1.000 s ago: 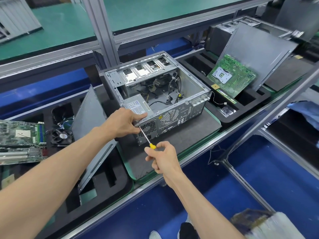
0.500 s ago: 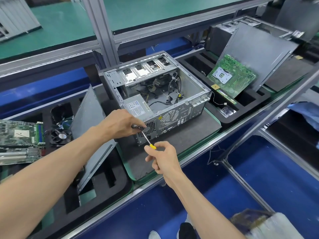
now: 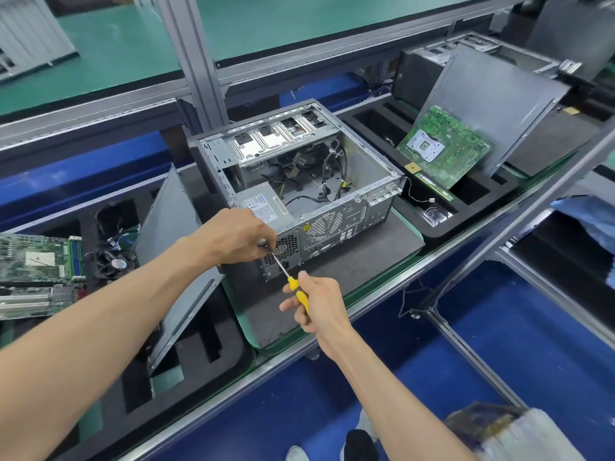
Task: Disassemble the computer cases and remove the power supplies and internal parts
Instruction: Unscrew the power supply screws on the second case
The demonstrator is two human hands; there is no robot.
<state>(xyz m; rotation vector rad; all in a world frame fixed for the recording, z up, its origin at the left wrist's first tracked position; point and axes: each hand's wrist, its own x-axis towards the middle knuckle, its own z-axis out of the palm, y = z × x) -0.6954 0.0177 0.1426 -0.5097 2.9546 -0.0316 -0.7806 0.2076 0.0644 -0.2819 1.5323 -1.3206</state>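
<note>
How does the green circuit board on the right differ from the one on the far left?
The right green circuit board leans tilted against a grey metal panel; the left green circuit board lies flat. The right one shows whole, with a bare square socket; the left one is cut off by the frame edge. Both sit on black foam trays.

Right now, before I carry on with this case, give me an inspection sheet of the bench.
Surface: open computer case lies on a dark foam mat on the green-edged bench.
Job's things: power supply still in the case's near left corner; yellow-handled screwdriver aimed at its rear grille.
Clutter: motherboard against a side panel in the right tray; circuit boards, cooling fan and another panel on the left.
Grippers: left hand pinches the shaft near the tip; right hand grips the handle.
Cables: loose wires inside the case.
Surroundings: aluminium frame post, blue floor.
</note>
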